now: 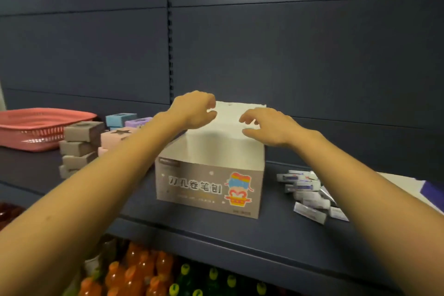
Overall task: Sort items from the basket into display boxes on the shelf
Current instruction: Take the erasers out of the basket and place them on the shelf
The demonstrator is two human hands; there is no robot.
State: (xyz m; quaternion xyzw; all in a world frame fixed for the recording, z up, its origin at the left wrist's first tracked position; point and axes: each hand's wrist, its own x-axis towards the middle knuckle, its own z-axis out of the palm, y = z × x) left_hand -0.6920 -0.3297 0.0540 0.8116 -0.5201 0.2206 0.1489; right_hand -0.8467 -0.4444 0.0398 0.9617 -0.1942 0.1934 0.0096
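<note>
Hands reach forward over the shelf as I watch through the head camera. My left hand (194,109) has its fingers curled at the top left corner of the raised white flap (230,122) on a grey-brown cardboard display box (206,190) with a colourful cartoon print — whether it actually pinches the flap I cannot tell. My right hand (266,127) is at the flap's right part, fingers spread and loosely bent, holding nothing.

The box stands open-topped on the dark blue metal shelf (240,235), near its front edge. Left of it, partly behind my left forearm, are stacked small grey-brown cartons (79,146), with a pale pink carton (115,138), a light blue carton (120,119) and a purple carton (137,122) beside them. Farther left sits the pink plastic slotted basket (36,127). Right of the box lies a loose heap of small white-and-purple packets (310,192). Below the shelf stand orange bottles (134,271) and dark bottles with yellow-green caps (211,274).
</note>
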